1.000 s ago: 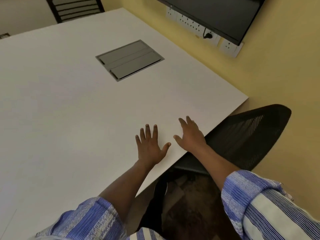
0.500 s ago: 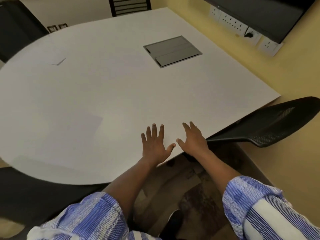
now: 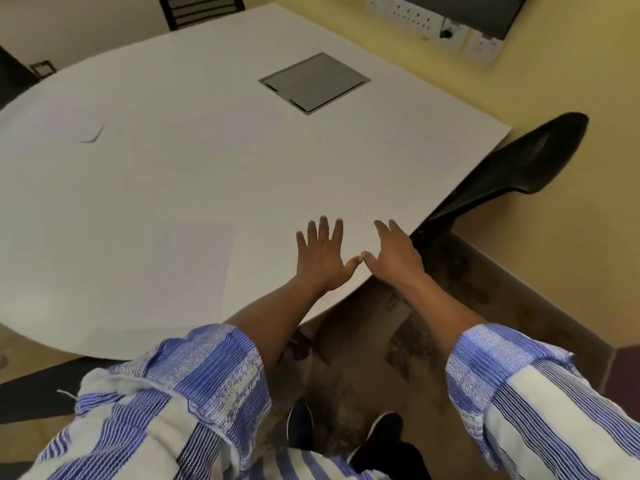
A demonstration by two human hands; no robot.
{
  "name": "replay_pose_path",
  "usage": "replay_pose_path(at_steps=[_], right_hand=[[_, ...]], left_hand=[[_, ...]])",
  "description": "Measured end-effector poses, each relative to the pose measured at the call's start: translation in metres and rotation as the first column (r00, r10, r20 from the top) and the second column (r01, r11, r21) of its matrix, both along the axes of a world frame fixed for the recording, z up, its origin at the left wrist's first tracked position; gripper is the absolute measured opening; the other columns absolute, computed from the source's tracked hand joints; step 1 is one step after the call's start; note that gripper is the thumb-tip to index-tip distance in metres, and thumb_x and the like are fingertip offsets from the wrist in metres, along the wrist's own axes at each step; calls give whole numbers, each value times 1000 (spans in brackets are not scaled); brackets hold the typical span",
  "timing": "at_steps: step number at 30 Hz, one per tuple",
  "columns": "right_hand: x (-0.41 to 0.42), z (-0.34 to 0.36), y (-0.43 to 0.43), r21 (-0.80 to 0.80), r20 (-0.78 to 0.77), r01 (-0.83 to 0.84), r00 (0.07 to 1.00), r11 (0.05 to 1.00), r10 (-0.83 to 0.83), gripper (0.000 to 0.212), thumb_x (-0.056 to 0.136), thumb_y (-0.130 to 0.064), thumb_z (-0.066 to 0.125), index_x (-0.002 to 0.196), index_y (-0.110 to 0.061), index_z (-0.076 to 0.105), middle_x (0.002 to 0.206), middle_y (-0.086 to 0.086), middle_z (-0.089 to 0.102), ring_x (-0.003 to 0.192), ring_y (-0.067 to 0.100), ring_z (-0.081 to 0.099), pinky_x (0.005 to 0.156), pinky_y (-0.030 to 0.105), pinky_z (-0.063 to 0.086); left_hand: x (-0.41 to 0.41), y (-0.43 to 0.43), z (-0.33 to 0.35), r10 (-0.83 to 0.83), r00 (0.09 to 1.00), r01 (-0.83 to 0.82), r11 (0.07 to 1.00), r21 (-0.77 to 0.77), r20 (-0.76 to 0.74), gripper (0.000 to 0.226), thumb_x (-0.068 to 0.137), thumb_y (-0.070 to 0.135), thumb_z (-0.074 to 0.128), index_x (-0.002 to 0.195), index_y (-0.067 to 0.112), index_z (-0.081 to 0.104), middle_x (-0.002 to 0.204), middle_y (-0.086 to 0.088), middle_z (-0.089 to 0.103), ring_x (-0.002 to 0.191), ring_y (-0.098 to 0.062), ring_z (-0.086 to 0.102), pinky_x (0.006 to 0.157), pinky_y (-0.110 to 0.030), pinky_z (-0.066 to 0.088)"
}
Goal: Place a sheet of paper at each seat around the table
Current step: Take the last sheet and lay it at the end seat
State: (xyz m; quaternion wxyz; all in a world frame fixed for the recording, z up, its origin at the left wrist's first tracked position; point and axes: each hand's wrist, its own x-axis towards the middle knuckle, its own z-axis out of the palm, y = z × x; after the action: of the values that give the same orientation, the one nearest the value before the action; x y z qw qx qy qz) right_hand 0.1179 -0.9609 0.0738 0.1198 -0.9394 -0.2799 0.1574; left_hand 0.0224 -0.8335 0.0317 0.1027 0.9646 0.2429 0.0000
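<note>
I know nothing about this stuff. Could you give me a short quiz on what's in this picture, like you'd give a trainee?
1. True or false: the left hand holds a pen.
2. The grey hatch sits: A) in the table top; B) on the wall; C) on the floor.
3. Which hand is nearer the black chair?

Key
1. False: its fingers are spread flat on the table and hold nothing.
2. A.
3. The right hand.
</note>
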Motion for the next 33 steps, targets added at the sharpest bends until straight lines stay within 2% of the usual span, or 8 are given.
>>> replay_pose_path(at_steps=[11,18,24,33], right_hand=[[-103,19,-15,43,77,286,954,957,-289,78,96,-45,62,160,-24,23,169,9,19,155,34,20,115,53,36],[-199,35,-12,55,93,418,902,907,-422,78,95,-42,65,159,-23,25,168,10,21,154,35,21,116,54,36],[-273,64,18,88,96,457,881,885,-464,79,94,-44,65,159,-23,25,168,10,22,153,34,23,114,54,37],[-343,94,90,142,135,528,827,837,-545,78,95,-45,64,159,-24,25,166,7,26,152,32,27,114,52,37]], left_hand=[[-67,15,8,-240,971,241,970,21,-9,90,89,74,33,158,19,14,165,-17,13,150,-42,11,116,-61,15],[-136,40,30,-371,924,365,928,68,94,89,88,73,36,157,19,19,163,-16,19,149,-40,16,116,-60,17],[-200,71,58,-391,912,386,920,65,124,88,88,73,37,156,20,21,162,-15,23,148,-39,19,115,-59,20],[-251,156,80,-452,873,448,892,65,183,87,88,74,36,155,20,24,161,-15,26,147,-39,22,114,-59,22]])
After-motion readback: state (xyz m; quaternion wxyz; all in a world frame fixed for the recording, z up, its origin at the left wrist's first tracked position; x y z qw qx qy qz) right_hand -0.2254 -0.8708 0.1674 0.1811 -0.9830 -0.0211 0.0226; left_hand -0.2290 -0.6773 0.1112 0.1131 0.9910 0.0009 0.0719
